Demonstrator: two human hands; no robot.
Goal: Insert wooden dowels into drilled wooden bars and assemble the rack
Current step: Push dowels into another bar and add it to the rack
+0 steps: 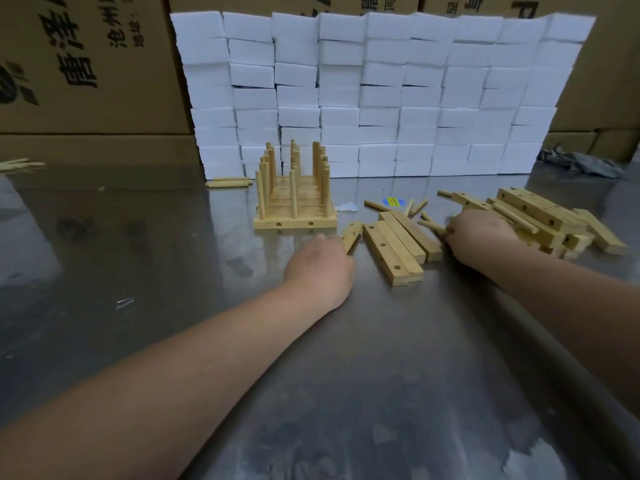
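Finished rack (294,202), far centre; loose drilled bars (530,209), right. The left hand (318,261) grips a short bar (351,235); the right hand (481,237) meets a dowel (431,226), grasp unclear. Parts are probably light, rigid and smooth: hold bars mid-length, dowels by one end.

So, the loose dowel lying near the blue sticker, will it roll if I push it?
Probably yes: the dowel is round and lies free on a smooth, shiny steel table. It looks stiff, being solid wood, and likely light, since it is thin.
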